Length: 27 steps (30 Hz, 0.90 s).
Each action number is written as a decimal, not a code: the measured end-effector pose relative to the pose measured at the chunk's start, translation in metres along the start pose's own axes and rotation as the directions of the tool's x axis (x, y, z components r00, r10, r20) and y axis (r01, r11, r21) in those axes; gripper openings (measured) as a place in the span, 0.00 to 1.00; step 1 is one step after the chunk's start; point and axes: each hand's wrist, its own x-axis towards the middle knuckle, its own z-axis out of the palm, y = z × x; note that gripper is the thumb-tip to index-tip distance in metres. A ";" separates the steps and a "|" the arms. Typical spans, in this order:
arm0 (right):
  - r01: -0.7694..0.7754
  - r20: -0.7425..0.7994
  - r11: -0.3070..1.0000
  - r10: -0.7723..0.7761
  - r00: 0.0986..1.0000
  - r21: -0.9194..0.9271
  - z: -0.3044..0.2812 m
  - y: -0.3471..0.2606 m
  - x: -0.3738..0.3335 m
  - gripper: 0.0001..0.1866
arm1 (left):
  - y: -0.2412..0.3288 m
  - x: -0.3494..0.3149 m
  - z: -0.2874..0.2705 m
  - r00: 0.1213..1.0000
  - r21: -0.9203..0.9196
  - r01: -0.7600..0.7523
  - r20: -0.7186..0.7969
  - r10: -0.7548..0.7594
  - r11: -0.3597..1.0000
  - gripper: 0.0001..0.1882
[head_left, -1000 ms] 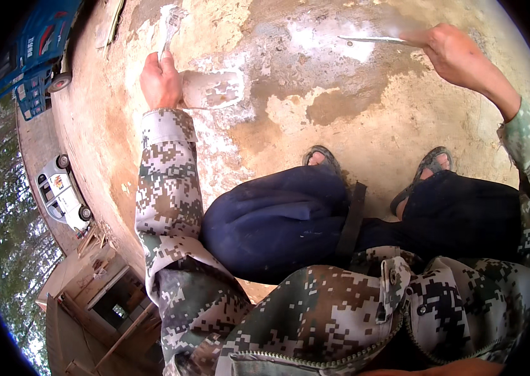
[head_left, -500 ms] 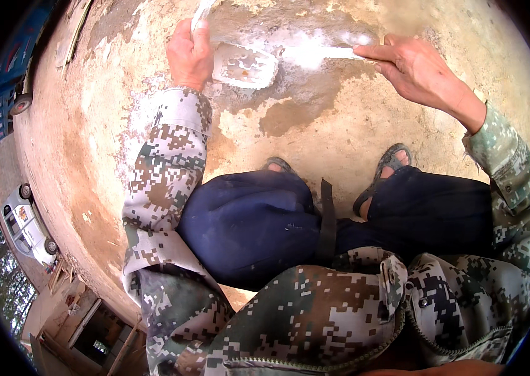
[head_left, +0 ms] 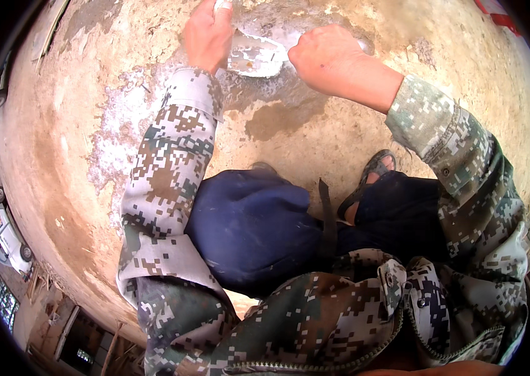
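Observation:
Near the top edge, my left hand [head_left: 207, 39] is closed around a narrow white strip [head_left: 223, 5], only a bit of which shows above the thumb. Just right of that hand sits a shallow, rounded whitish pan [head_left: 256, 55], its rim and inside smeared with white. My right hand [head_left: 334, 57] is closed like a fist, back of the hand up, close beside the pan's right end. What its fingers hold is hidden. A small whitish patch shows beyond the knuckles, but I cannot tell what it is.
Bare tan ground [head_left: 403, 125] carries damp brown patches and a white powdery stain [head_left: 124, 135] at left. My sandalled foot [head_left: 377, 169] and dark blue trouser leg [head_left: 246, 225] are below. A white vehicle [head_left: 3, 232] stands far left; a red object [head_left: 497, 19] lies upper right.
My right hand has swung left toward the pan and turned into a fist; the white flat stick it pinched is out of sight. My left hand has moved slightly up and right.

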 end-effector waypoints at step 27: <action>-0.110 -0.117 0.940 0.155 0.981 0.323 0.069 0.005 0.035 0.21 | 0.047 0.003 -0.005 1.000 -0.083 0.010 0.003 -0.010 0.996 0.17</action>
